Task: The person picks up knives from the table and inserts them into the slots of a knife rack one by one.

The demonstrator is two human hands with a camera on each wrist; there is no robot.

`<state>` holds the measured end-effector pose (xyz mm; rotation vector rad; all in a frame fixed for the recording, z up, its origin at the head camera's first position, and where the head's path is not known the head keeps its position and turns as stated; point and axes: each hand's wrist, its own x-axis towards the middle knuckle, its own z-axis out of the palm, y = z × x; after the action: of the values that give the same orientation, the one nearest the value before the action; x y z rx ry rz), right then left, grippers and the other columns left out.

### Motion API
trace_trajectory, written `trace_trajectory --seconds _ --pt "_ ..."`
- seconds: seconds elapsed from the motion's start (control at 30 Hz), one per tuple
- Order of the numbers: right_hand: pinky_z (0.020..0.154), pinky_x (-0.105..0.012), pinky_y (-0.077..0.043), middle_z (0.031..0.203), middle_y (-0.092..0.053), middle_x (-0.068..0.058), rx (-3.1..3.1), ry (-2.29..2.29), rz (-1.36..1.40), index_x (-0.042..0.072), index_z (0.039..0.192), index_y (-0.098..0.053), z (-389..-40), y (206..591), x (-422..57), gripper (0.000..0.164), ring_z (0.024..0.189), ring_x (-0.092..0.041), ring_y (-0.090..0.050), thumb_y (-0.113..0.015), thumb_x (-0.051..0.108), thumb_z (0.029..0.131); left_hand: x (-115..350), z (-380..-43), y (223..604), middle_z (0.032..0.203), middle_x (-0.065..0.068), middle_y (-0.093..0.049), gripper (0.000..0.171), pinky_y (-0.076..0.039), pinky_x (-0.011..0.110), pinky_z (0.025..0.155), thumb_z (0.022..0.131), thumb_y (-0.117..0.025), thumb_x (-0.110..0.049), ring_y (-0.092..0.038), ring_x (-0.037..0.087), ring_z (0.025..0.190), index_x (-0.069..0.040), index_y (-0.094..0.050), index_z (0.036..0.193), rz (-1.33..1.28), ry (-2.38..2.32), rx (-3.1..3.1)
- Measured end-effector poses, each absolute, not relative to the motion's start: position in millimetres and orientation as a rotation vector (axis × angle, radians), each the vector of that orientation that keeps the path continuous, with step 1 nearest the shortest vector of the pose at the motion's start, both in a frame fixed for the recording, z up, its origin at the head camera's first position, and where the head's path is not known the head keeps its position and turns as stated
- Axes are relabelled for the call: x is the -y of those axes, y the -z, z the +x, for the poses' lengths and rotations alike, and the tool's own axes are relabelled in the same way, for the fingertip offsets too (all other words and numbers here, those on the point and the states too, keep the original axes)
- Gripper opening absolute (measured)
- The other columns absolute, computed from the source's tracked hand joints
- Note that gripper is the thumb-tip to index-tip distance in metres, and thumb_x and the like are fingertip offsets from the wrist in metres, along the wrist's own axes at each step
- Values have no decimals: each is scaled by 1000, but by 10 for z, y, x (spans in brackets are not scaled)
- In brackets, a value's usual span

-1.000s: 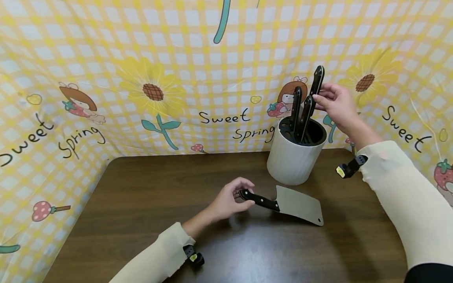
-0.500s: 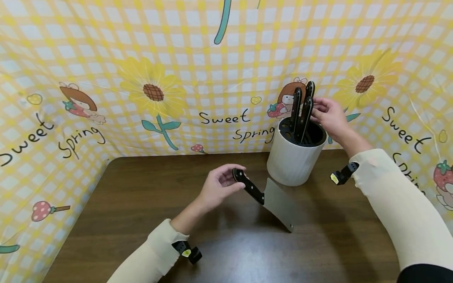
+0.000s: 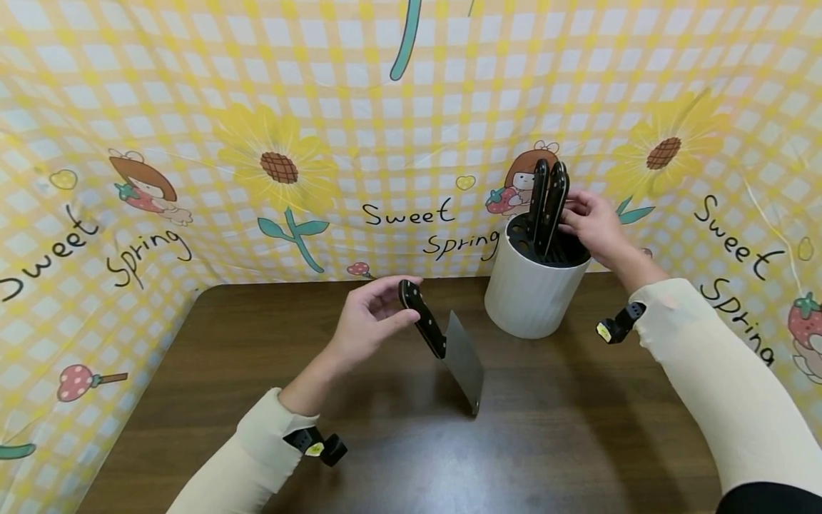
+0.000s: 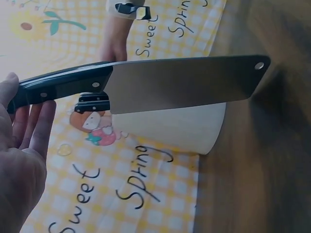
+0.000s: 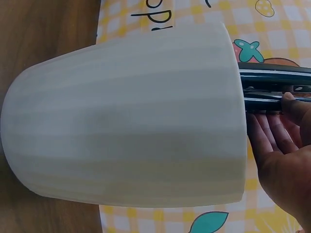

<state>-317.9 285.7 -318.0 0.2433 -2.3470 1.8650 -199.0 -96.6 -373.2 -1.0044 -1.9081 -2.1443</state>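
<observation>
My left hand holds a cleaver by the end of its black riveted handle, above the table's middle. The broad metal blade slants down to the right in the head view, with a small hole near its far corner. My right hand is at the top of a white knife holder. In the right wrist view its thumb and fingers pinch a black knife handle beside the holder's rim. The blade of that knife is hidden inside. Other black knife handles stand upright in the holder.
The dark wooden table meets a yellow checked cloth hung behind and at the sides. The knife holder stands close to the table's back edge, right of centre. Wrist cameras stick out from both sleeves.
The right hand has lowered its knife into the holder until the handle sits level with the others. My left hand has moved up and left, tilting the cleaver more steeply.
</observation>
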Motion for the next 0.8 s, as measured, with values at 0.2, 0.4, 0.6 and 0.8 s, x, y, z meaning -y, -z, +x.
trace_trajectory --seconds 0.2,0.4,0.6,0.8 --pt "79 -16 -55 95 -67 16 2419 -1799 237 -4 133 -54 -3163 3164 -2853 29 92 2 -64 -52 4 105 1077 -1998 3618 115 3 -72 52 -59 28 84 88 -82 -13 -68 13 98 16 -60 125 -1004 2094 1900" --pt "83 -17 -55 101 -66 12 2475 -1767 251 -9 140 -49 -3141 3140 -2839 36 93 3 -63 -51 0 105 1183 -1995 3507 114 0 -72 45 -59 29 84 87 -79 -1 -69 14 96 14 -62 126 -993 2039 1949" --pt "88 -20 -55 127 -61 -14 2544 -1665 285 -9 147 -43 -3076 3075 -2885 42 96 4 -62 -46 -3 105 1280 -2002 3370 113 -1 -73 44 -59 29 82 85 -78 7 -69 14 94 12 -62 126 -954 1982 2000" --pt "86 -14 -52 138 -57 -27 2653 -1445 273 -3 150 -44 -2908 2977 -2957 44 107 -4 -62 -49 5 106 1370 -1997 3214 104 0 -71 45 -59 27 82 85 -77 9 -68 14 94 11 -61 127 -888 1928 2053"
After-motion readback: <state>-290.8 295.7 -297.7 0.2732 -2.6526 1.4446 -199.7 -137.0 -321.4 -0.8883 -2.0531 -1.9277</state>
